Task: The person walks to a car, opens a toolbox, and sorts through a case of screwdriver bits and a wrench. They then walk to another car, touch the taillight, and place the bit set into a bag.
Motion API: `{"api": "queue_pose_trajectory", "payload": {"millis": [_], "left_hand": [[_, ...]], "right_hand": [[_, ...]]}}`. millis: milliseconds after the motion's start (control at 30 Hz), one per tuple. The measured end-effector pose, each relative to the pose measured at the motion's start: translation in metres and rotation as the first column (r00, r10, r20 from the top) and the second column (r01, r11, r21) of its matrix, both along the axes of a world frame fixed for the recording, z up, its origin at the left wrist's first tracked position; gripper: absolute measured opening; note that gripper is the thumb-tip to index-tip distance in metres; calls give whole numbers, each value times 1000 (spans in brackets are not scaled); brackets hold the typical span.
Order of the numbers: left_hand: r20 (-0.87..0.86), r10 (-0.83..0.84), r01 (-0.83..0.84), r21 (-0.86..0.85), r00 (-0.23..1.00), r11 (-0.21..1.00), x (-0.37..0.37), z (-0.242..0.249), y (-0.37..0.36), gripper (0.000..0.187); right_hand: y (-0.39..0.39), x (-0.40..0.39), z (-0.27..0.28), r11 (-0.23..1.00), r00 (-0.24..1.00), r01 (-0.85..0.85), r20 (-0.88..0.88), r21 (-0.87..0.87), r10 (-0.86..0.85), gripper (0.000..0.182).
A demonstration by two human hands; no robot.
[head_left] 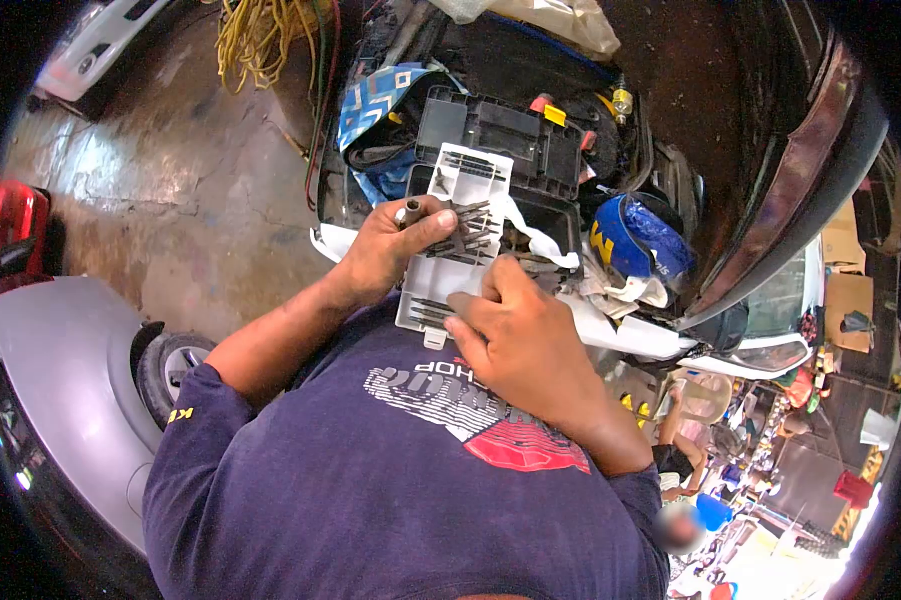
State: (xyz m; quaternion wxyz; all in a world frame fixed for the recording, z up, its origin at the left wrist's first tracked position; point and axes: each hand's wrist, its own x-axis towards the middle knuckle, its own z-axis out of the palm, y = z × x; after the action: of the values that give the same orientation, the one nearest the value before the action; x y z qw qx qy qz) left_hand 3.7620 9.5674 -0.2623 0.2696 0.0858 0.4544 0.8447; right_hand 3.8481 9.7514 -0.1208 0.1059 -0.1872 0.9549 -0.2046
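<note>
White bit tray (448,262) held up in front of the chest, between both hands, long axis running away from the body toward the open dark tool case (500,150) just beyond it. Dark metal bits (467,232) lie in rows across the tray, crosswise to its length.

Left hand (388,250) clamped on the tray's left edge, thumb laid over the upper rows of bits; a short metal socket or bit end (411,211) sticks up from that fist. Right hand (515,335) is at the tray's near right corner, fingertips (460,302) resting on the lower rows, fingers together, not visibly closed on anything. Right hand is the nearer one to the loose lower bits; left does the holding.

Hard to read: the right palm covers the tray's lower right part. Bit shapes too small and blurred to sort; possibly drill or driver bits. White rag (540,243) beside the tray overlaps the case edge.
</note>
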Motion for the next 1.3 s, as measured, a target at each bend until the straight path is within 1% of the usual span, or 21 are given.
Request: {"api": "queue_pose_trajectory", "payload": {"millis": [67, 167, 200, 267, 300, 400, 467, 567, 700, 767, 800, 867, 1000, 1067, 1200, 1267, 1300], "left_hand": [[-35, -8, 7, -34, 999, 999, 0, 1, -1, 23], [-76, 2, -8, -84, 997, 996, 1, 5, 0, 22], [-77, 2, -9, -84, 997, 996, 1, 4, -1, 22], [-130, 13, -33, -152, 991, 988, 1, 0, -1, 21], [-129, 13, -33, -151, 992, 988, 2, -3, 0, 21], [-131, 43, -60, -122, 990, 991, 2, -4, 1, 18], [-162, 51, -83, -201, 985, 976, 5, 5, 1, 15], [-200, 52, -96, -218, 979, 971, 4, 9, 0, 16], [-183, 47, -88, -220, 982, 971, 3, 7, 0, 16], [-165, 25, -62, -224, 986, 973, 3, 11, -1, 16], [-165, 25, -62, -223, 986, 973, 3, 12, -2, 16], [-197, 38, -87, -249, 980, 965, 4, 14, -3, 16], [-180, 35, -79, -243, 983, 967, 4, 14, -3, 17], [-171, 9, -59, -291, 985, 955, 2, 14, -3, 25], [-158, 13, -57, -279, 987, 959, 2, 15, -3, 25], [-174, 4, -52, -268, 985, 962, 1, 14, -4, 18], [-174, 5, -52, -269, 985, 962, 0, 13, -4, 18]], "right_hand": [[-3, 1, -3, 1000, 999, -17, -31, -10, 17, 18], [-4, 0, -8, 1000, 999, -24, -28, -20, 24, 18], [-4, 0, -11, 999, 999, -25, -28, -20, 25, 18], [-3, 0, -15, 998, 998, -32, -51, -60, 29, 16], [-3, 0, -15, 998, 998, -32, -51, -60, 29, 16], [-2, -2, -17, 998, 999, -20, -47, -56, 17, 14], [-2, -2, -19, 997, 999, 4, -42, -80, -8, 14], [-1, -2, -24, 992, 999, 39, -27, -116, -43, 10], [-1, -4, -28, 992, 998, 42, -40, -122, -48, 10], [-2, -4, -27, 989, 997, 76, 19, -126, -75, 14], [-1, -4, -29, 989, 997, 76, 19, -126, -75, 14], [1, -5, -34, 979, 997, 76, 18, -190, -74, 13], [1, -5, -37, 970, 995, 96, 40, -223, -90, 10], [1, -6, -35, 971, 994, 99, 63, -216, -87, 11], [6, -7, -39, 968, 994, 85, 81, -238, -67, 12], [9, -10, -40, 954, 994, 61, 100, -293, -32, 13], [10, -10, -41, 954, 994, 60, 100, -294, -32, 13]]}}
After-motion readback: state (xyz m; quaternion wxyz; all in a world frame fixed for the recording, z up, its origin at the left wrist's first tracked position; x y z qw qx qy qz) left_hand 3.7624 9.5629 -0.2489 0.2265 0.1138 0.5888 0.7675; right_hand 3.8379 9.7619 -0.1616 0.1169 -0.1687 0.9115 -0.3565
